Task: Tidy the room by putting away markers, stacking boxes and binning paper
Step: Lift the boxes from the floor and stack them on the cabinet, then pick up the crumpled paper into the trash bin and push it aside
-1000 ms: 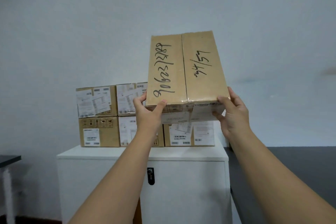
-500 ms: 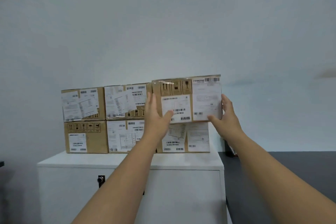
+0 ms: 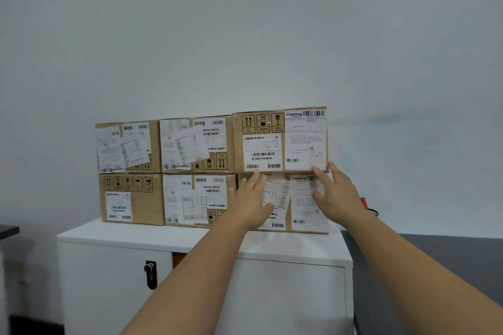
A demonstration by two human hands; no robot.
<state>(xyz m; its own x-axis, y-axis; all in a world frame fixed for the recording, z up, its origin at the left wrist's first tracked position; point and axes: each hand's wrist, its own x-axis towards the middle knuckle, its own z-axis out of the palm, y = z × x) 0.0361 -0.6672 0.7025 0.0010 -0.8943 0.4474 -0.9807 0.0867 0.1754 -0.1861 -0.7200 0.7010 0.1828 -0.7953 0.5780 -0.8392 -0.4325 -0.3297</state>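
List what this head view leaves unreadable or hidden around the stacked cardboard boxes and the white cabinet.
- Bottom-right brown cardboard box: the left hand and right hand cover parts of its labels.
- Shipping labels' small print: too small and blurred to read.
- Red object behind the right wrist: mostly hidden, so I can't identify it.
- White cabinet: the forearms cross its front; the frame's bottom edge cuts it off.

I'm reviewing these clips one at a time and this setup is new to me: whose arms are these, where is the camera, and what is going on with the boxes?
The camera sits on a person's head, looking forward and down, so the two bare arms are the wearer's own. Six labelled cardboard boxes stand in two rows of three on a white cabinet against a wall. The left hand and right hand are open; fingertips touch the lower edge of the top right box, which rests on the box below. Neither hand grips anything.
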